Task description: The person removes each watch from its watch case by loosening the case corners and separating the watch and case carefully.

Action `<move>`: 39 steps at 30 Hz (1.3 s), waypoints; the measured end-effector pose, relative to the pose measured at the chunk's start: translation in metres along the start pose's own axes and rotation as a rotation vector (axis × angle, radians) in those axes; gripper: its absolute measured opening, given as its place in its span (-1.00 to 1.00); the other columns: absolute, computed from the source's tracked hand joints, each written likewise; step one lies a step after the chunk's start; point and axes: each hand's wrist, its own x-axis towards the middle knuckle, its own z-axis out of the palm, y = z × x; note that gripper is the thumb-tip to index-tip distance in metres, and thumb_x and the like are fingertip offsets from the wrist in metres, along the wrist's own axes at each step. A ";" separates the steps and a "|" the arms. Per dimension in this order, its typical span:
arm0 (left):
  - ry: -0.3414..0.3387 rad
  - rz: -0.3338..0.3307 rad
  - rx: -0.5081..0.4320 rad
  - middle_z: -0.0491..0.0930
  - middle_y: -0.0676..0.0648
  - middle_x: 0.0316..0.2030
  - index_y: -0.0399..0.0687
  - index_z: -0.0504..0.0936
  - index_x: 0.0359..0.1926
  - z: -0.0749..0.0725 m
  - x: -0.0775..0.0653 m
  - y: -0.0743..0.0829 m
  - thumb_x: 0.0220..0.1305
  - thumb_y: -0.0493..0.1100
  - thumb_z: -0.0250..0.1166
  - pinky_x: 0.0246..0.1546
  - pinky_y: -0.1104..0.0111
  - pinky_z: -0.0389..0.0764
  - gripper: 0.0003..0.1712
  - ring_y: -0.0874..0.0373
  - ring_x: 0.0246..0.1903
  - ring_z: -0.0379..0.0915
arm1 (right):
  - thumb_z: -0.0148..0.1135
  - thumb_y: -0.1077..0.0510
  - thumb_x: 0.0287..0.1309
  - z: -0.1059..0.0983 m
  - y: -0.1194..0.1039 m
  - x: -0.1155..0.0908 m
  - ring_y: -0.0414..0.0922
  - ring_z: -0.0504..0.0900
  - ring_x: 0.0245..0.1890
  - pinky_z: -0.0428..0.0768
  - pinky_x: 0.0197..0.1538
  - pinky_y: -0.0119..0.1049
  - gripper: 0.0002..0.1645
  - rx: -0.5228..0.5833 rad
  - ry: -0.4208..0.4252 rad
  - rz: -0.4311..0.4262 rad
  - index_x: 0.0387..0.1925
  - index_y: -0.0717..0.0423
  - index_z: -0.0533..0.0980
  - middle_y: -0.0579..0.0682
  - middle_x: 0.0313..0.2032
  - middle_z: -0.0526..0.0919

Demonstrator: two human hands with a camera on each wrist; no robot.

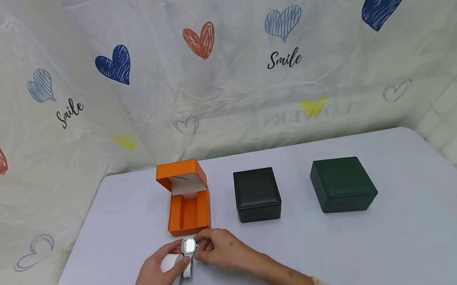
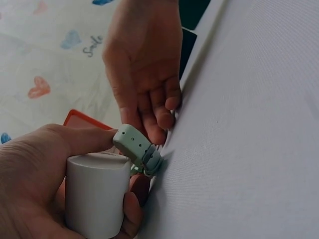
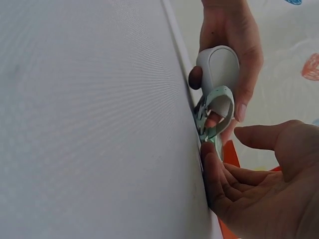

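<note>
My left hand [image 1: 155, 277] grips a white oval watch cushion [image 2: 97, 194], its thumb laid along the cushion's top and the thumb tip at the strap of a watch. This watch [image 1: 189, 245] has a squarish pale face and a light green strap [image 3: 227, 102], which forms a loop beside the cushion, not around it. From the right side my right hand [image 1: 226, 250] touches the watch with loosely bent fingertips [image 3: 208, 149]; its thumb stays apart in the right wrist view. Just behind both hands stands an orange box [image 1: 209, 208], lid raised and inside bare.
A black box [image 1: 257, 189] with its lid down sits right of the orange one. Farther right is a dark green box [image 1: 344, 182], also closed. All rest on a white-covered table [image 1: 421, 232], and a curtain [image 1: 237, 82] with printed hearts hangs behind it.
</note>
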 end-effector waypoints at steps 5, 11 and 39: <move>-0.004 -0.009 0.002 0.69 0.06 0.00 0.14 0.59 0.34 0.000 0.001 0.000 0.27 0.23 0.44 0.37 -0.27 0.40 -0.32 -0.07 0.27 0.49 | 0.42 0.22 0.23 0.000 0.000 -0.001 -0.29 0.49 -0.42 0.46 -0.37 -0.53 -0.58 -0.002 0.006 0.004 0.08 0.32 0.61 -0.09 -0.34 0.63; 0.013 -0.019 0.018 0.70 0.07 0.01 0.09 0.52 0.40 0.002 0.003 0.002 0.28 0.29 0.40 0.42 -0.26 0.36 -0.23 -0.10 0.31 0.46 | 0.41 0.20 0.25 -0.002 0.000 -0.002 -0.30 0.51 -0.41 0.47 -0.34 -0.53 -0.53 -0.036 0.023 0.005 0.13 0.34 0.59 -0.09 -0.34 0.64; 0.280 0.215 -0.401 0.57 -0.11 0.19 -0.01 0.49 0.38 0.012 0.002 0.024 0.57 -0.29 -0.09 0.07 0.74 0.41 -0.52 0.22 0.11 0.45 | 0.34 0.12 0.38 -0.002 -0.020 -0.005 -0.38 0.57 -0.48 0.62 -0.34 -0.49 -0.92 0.060 0.128 -0.214 -0.23 0.05 0.66 -0.05 -0.39 0.72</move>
